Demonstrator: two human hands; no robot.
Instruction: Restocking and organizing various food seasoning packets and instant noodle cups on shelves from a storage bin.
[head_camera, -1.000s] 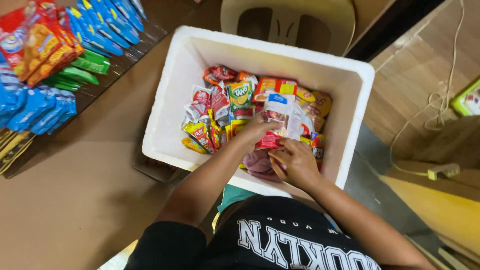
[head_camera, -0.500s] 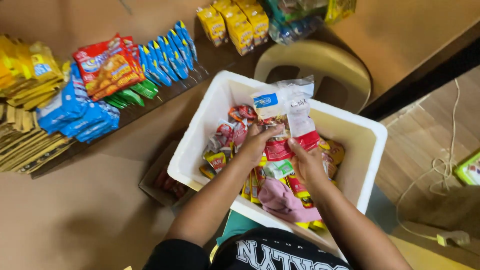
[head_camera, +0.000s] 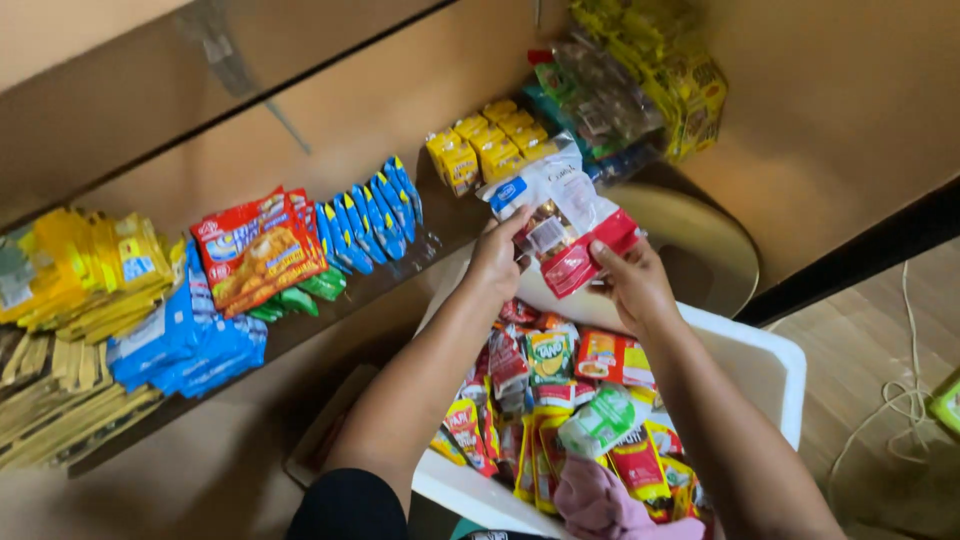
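Brown worktop (head_camera: 330, 130), smooth and matte, spans the upper frame; glossy foil sachet rows (head_camera: 300, 245) lie along its edge. Left hand (head_camera: 497, 262) and right hand (head_camera: 632, 285) each pinch a crinkled clear-and-red packet strip (head_camera: 560, 215) at centre, above a white foam box (head_camera: 765, 365).

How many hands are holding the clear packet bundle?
2: the left hand grips the clear packet bundle at its left edge, the right hand at its red lower corner.
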